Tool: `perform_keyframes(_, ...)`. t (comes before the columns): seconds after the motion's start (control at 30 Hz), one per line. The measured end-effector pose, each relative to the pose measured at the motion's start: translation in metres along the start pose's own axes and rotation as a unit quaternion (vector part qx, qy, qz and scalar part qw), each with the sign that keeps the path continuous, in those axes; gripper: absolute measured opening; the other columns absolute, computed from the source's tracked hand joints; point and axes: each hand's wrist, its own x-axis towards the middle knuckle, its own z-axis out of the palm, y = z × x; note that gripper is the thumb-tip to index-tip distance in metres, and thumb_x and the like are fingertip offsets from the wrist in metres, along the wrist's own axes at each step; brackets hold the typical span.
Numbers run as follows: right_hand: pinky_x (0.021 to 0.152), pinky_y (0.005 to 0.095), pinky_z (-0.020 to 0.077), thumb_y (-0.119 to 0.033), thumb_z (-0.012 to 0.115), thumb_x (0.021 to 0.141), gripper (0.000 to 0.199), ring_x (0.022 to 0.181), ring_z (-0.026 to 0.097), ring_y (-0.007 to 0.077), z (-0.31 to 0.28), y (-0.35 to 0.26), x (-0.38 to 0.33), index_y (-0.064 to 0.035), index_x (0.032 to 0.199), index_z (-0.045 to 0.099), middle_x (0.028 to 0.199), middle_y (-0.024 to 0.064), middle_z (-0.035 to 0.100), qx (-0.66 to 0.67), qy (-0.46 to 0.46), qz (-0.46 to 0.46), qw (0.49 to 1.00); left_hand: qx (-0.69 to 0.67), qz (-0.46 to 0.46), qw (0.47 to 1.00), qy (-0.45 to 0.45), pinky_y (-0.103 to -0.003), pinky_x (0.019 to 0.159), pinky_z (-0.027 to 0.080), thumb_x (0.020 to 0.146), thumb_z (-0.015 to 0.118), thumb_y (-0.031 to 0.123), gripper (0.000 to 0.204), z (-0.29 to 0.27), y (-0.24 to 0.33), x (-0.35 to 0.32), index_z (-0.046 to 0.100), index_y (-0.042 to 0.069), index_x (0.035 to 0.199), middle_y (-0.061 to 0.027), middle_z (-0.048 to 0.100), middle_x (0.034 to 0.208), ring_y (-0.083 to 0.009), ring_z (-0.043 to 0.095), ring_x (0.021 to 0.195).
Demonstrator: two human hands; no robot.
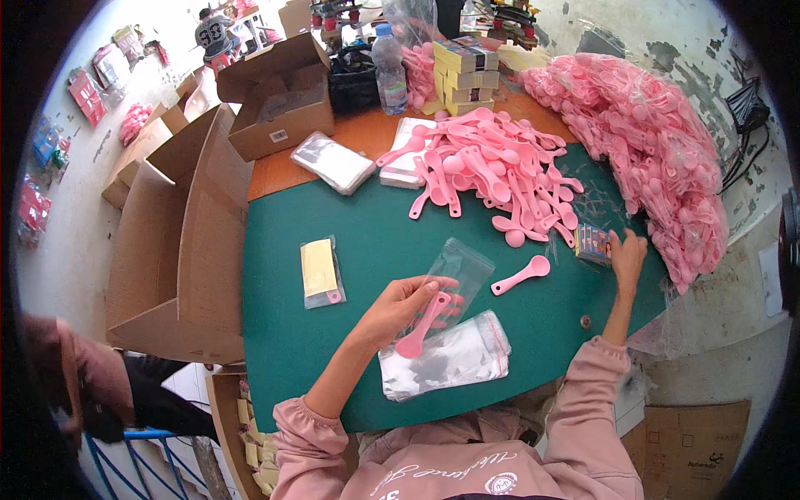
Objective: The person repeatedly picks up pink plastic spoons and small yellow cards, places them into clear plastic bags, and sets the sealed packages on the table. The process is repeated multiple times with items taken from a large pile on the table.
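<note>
My left hand is closed on a pink measuring spoon and a clear plastic bag. The spoon's bowl points toward me. At the right of the table, my right hand pinches at the edge of a small stack of printed cards; how many cards it grips is hard to see. Below my left hand lies a pile of clear bags. One loose pink spoon rests between my hands. A filled bag with a yellow card lies at the left.
A heap of pink spoons covers the table's far middle, beside a large bagged mass of spoons. Behind stand packs of bags, card stacks and a water bottle. Open cardboard boxes border the left. Another person is beyond them.
</note>
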Motion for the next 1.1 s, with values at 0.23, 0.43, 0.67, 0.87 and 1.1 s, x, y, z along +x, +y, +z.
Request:
perform_keyframes(0.23, 0.07, 0.042, 0.0437, -0.022, 0.059, 0.077, 0.031, 0.081, 0.058, 0.0353, -0.004, 0.011, 0.004, 0.0016, 0.097, 0.057, 0.083, 0.02, 0.059, 0.004, 0.006, 0.075, 0.997, 0.062, 0.006, 0.998, -0.01, -0.027, 0.078, 0.049, 0.093, 0.041, 0.025, 0.037, -0.004, -0.007, 0.006, 0.051, -0.006, 0.111, -0.0152, 0.059, 0.102, -0.0182, 0.059, 0.093)
perform_keyframes(0.43, 0.067, 0.0408, 0.0445, -0.011, 0.055, 0.079, 0.02, 0.072, 0.058, 0.0317, -0.044, -0.018, -0.009, 0.001, 0.095, 0.059, 0.082, 0.0158, 0.06, 0.029, 0.128, -0.088, 0.987, 0.09, 0.068, 0.994, -0.009, -0.026, 0.079, 0.048, 0.094, 0.041, 0.025, 0.038, 0.0, -0.005, 0.01, 0.053, -0.006, 0.109, -0.0137, 0.06, 0.1, -0.0171, 0.059, 0.092)
perform_keyframes(0.67, 0.043, 0.0196, 0.0446, 0.0, 0.054, 0.082, 0.011, 0.059, 0.053, 0.0051, -0.075, -0.142, -0.081, 0.0021, 0.092, 0.058, 0.077, 0.0037, 0.06, 0.506, -0.228, -0.093, 0.826, 0.077, 0.033, 0.996, -0.032, -0.025, 0.076, 0.048, 0.093, 0.041, 0.026, 0.037, 0.0, -0.005, 0.01, 0.054, -0.004, 0.109, -0.0123, 0.061, 0.098, -0.0145, 0.059, 0.089)
perform_keyframes(0.87, 0.044, 0.0208, 0.0451, -0.001, 0.056, 0.082, 0.011, 0.061, 0.054, 0.006, -0.073, -0.146, -0.081, 0.0028, 0.092, 0.058, 0.077, 0.0044, 0.061, 0.51, -0.337, -0.102, 0.785, 0.088, 0.033, 0.995, -0.024, -0.024, 0.075, 0.048, 0.093, 0.042, 0.027, 0.036, -0.002, -0.006, 0.01, 0.056, -0.002, 0.108, -0.0118, 0.063, 0.095, -0.0118, 0.059, 0.085)
perform_keyframes(1.1, 0.045, 0.0205, 0.0435, 0.001, 0.056, 0.08, 0.012, 0.058, 0.053, 0.0062, -0.082, -0.153, -0.082, 0.0035, 0.091, 0.058, 0.076, 0.005, 0.06, 0.456, -0.374, -0.124, 0.798, 0.144, 0.025, 0.989, -0.004, -0.019, 0.065, 0.043, 0.092, 0.044, 0.027, 0.035, -0.002, -0.005, 0.008, 0.059, -0.002, 0.104, -0.0037, 0.062, 0.084, -0.0049, 0.052, 0.073)
